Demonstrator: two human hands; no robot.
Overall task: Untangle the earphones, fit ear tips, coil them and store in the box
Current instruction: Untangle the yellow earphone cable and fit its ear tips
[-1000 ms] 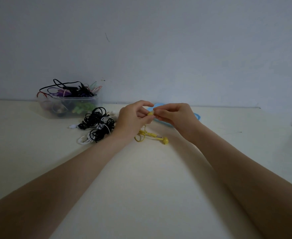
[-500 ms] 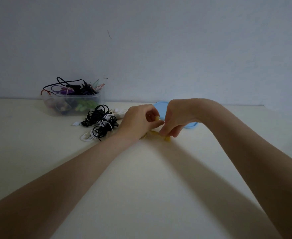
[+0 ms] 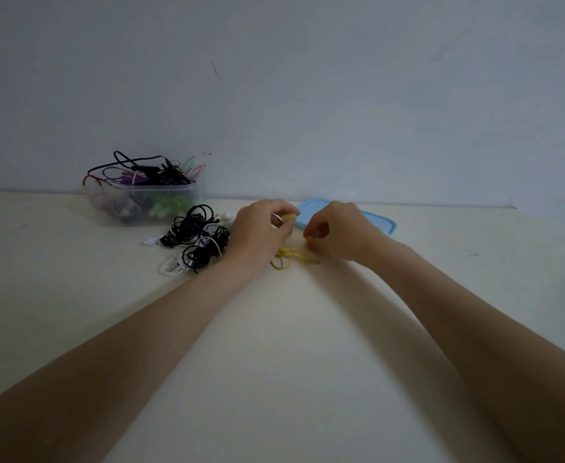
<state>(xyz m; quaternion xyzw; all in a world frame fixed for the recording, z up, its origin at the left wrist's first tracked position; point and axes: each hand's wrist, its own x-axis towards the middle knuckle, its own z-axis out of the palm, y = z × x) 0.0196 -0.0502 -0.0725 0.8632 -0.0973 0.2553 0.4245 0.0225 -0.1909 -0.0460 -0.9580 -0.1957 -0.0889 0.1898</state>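
I hold the yellow earphones (image 3: 289,257) low over the bench (image 3: 274,345): my left hand (image 3: 259,230) pinches one end, my right hand (image 3: 336,230) another. Pulling apart too hard could tighten the knot, I judge; the box (image 3: 140,205) sits left.

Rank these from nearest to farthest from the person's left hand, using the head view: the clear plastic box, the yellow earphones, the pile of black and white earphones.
1. yellow earphones: held in the left hand, cable trailing onto the table below it.
2. pile of black and white earphones: on the table just left of that hand.
3. clear plastic box: farther left, against the wall.
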